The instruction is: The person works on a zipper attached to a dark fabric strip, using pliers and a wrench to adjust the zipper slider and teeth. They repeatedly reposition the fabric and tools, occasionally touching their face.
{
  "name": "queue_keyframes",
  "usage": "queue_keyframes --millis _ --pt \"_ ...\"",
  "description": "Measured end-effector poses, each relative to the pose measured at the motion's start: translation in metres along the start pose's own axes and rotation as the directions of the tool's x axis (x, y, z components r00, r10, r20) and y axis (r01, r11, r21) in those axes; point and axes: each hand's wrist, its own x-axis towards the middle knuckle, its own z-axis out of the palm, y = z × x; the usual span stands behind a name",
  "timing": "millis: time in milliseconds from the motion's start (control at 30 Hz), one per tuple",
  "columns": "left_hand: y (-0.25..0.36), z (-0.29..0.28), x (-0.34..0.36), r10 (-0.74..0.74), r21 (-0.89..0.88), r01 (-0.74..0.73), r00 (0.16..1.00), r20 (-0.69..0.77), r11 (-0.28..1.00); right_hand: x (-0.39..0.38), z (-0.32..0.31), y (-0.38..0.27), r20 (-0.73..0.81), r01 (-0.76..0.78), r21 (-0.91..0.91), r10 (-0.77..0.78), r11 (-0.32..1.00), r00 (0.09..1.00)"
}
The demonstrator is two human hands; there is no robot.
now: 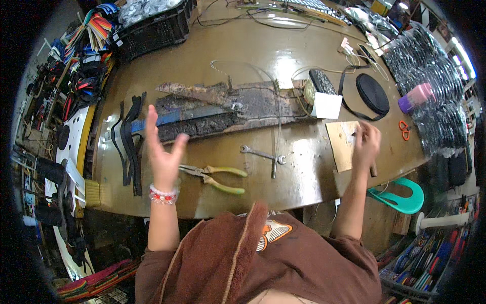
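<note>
Board (337,144), tan: best steadied flat beneath right hand (368,144), fingers curled, contents unclear; left hand (165,163) spread wide, empty.

Light is uneven: bright tubes (463,60) glow at the far right, and the glossy table (243,50) throws back white glare at its far middle and a paler sheen nearer. Plastic wrapping (430,121) at right glitters with highlights, while shadow gathers below the table's near edge. The right hand (368,144) looks slightly blurred, perhaps from motion. Fisheye distortion bows the outer edges, and the corners fall black.
</note>
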Motion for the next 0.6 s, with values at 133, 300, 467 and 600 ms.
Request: queue_keyframes --millis 133,300,467,600 --pt "0.025 -0.005 -0.02 0.044 0.088 -0.17 0.65 0.759 0.982 -0.02 0.043 -0.102 0.506 0.016 0.338 -0.196 0.941 0.84" --pt "0.028 -0.01 -0.058 -0.032 0.175 -0.273 0.457 0.889 0.946 -0.038 0.089 -0.14 0.619 -0.03 0.254 -0.139 0.967 0.773" --pt "-0.003 -0.007 -0.049 0.097 0.039 -0.302 0.42 0.902 0.952 -0.014 0.026 -0.121 0.64 -0.539 0.63 0.02 0.559 0.768" --pt "0.003 -0.002 -0.034 0.085 0.081 -0.376 0.405 0.911 0.923 -0.004 -0.066 -0.088 0.36 -0.408 0.752 0.195 0.519 0.912"
